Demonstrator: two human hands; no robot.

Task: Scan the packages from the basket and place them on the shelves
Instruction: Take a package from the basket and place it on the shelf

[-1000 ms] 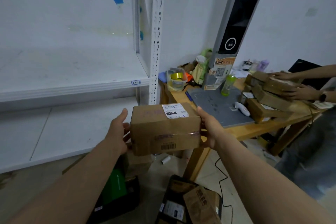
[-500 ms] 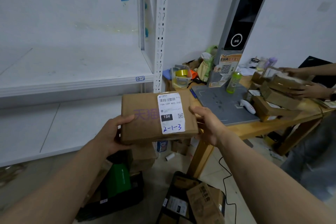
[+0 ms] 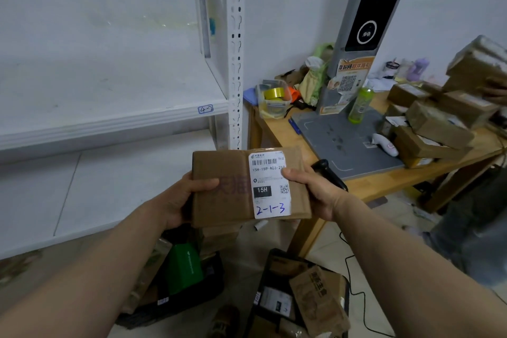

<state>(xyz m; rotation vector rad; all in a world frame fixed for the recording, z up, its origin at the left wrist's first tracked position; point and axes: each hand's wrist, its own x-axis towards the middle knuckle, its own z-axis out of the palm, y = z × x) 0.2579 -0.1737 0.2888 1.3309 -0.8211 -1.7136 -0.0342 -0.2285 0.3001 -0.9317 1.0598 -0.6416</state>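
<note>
One parcel [image 3: 222,186] tipped label-up, left hand [image 3: 181,200] and right hand [image 3: 318,192] gripping it

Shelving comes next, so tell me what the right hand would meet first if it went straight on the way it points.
The right hand grips the brown cardboard package; past it, probably the white perforated shelf upright comes first, though depth is unclear.

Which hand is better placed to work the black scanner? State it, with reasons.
Right. The right hand sits against the black scanner, on the table side; whether it already holds it is unclear. The left hand grips the package at its far edge, toward the shelves.
</note>
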